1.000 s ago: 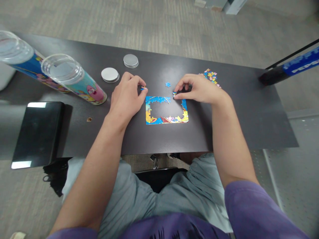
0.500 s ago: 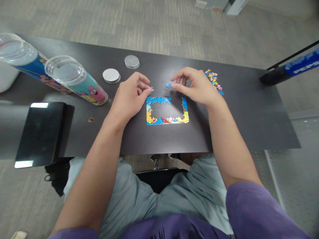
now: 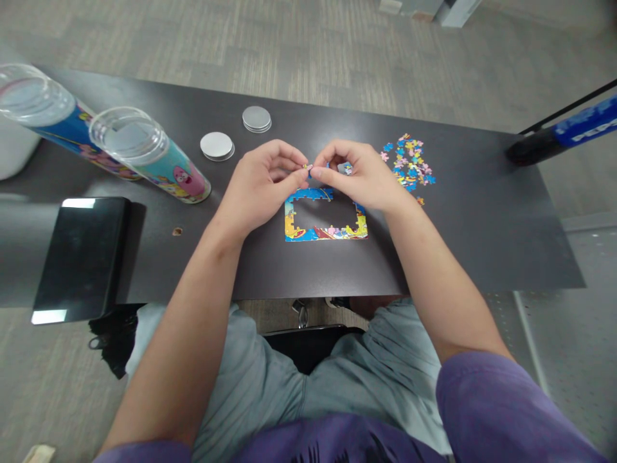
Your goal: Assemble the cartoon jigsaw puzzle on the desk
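A partly built jigsaw frame (image 3: 326, 230), blue and yellow, lies on the dark table (image 3: 482, 212) in front of me. My left hand (image 3: 263, 183) and my right hand (image 3: 359, 173) meet just above its top edge. Both pinch small puzzle pieces (image 3: 308, 168) between thumb and fingertips, tips almost touching. A heap of loose colourful pieces (image 3: 409, 162) sits to the right of my right hand.
Two clear-capped cartoon tubes (image 3: 144, 154) lie at the left, one behind the other. Two round metal lids (image 3: 216, 145) rest behind my left hand. A black tablet (image 3: 80, 257) sits at the front left edge. A blue-labelled bar (image 3: 573, 128) juts in at the far right.
My right hand left the frame's upper right corner, picked up the loose blue piece and came left. My left hand lifted its piece, so both hands now meet above the frame.
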A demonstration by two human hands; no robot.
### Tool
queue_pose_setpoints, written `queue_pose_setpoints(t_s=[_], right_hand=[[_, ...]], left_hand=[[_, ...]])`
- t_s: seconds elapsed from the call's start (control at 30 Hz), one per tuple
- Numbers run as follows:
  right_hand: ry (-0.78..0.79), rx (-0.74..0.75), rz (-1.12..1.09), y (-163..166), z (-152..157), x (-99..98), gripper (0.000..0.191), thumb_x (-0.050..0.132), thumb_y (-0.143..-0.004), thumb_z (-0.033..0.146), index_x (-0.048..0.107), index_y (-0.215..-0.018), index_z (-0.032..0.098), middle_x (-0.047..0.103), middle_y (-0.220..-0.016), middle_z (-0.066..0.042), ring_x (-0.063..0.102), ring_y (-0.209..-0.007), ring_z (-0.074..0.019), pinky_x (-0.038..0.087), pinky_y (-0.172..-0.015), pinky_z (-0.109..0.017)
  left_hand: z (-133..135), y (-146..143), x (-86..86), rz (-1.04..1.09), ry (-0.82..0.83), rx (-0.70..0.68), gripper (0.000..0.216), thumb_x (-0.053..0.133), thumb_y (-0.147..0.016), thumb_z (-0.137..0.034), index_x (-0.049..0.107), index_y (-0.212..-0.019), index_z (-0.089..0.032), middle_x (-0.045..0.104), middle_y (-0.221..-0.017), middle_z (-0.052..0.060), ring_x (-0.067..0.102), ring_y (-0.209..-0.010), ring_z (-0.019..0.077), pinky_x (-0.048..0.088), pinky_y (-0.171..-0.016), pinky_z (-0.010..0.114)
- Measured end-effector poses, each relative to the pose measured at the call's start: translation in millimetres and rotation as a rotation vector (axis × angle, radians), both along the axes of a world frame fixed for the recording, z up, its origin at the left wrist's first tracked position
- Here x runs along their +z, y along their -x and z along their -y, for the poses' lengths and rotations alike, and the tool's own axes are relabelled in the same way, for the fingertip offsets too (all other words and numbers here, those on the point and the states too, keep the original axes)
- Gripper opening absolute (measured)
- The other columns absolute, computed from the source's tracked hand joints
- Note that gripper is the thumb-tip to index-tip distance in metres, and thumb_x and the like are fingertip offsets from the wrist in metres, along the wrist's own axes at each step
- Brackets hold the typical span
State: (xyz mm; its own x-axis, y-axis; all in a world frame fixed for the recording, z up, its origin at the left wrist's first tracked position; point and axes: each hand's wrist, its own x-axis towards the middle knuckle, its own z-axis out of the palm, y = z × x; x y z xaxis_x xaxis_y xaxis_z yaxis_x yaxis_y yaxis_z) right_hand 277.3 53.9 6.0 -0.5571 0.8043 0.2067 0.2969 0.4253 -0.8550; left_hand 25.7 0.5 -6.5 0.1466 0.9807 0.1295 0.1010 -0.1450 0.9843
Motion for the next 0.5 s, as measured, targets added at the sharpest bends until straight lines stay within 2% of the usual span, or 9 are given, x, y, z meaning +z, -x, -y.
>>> queue_pose_setpoints(t_s=[0.1, 0.23, 0.4, 0.5], right_hand=[[0.014, -0.033, 0.001, -2, -2, 1.4, 0.065, 0.102, -0.103, 0.088, 0.082, -0.104, 0.027, 0.080, -0.100, -0.005, 0.070, -0.094, -0.0263, 0.060, -0.088, -0.042], [0.059, -0.040, 0.001, -9, -1, 8.1, 0.059, 0.107, -0.101, 0.079, 0.082, -0.102, 0.026, 0.079, -0.099, -0.005, 0.071, -0.095, -0.0253, 0.063, -0.090, -0.042], [0.174, -0.029, -0.023, -27, -4, 16.1, 0.057, 0.122, -0.088, 0.067, 0.083, -0.101, 0.027, 0.083, -0.099, -0.004, 0.078, -0.096, -0.0259, 0.067, -0.089, -0.041], [0.208, -0.012, 0.012, -40, -8, 17.0, 0.052, 0.126, -0.083, 0.056, 0.086, -0.101, 0.027, 0.087, -0.097, -0.005, 0.081, -0.098, -0.0275, 0.070, -0.091, -0.042]], left_hand=[[1, 2, 2.7, -0.030, 0.018, -0.031, 0.027, 0.107, -0.099, -0.032, 0.083, -0.109, -0.024, 0.092, -0.104, 0.005, 0.089, -0.098, 0.0240, 0.077, -0.093, 0.037], [2, 7, 4.1, -0.118, -0.042, -0.062, 0.020, 0.101, -0.100, -0.032, 0.087, -0.111, -0.024, 0.093, -0.108, 0.005, 0.086, -0.095, 0.0223, 0.073, -0.089, 0.035], [0, 13, 0.5, -0.412, -0.197, 0.062, 0.010, 0.093, -0.102, -0.025, 0.090, -0.111, -0.026, 0.093, -0.117, 0.004, 0.080, -0.086, 0.0207, 0.068, -0.089, 0.039], [0, 15, -1.0, -0.525, -0.255, 0.074, 0.011, 0.092, -0.101, -0.023, 0.089, -0.111, -0.027, 0.091, -0.120, 0.004, 0.078, -0.085, 0.0214, 0.067, -0.091, 0.042]])
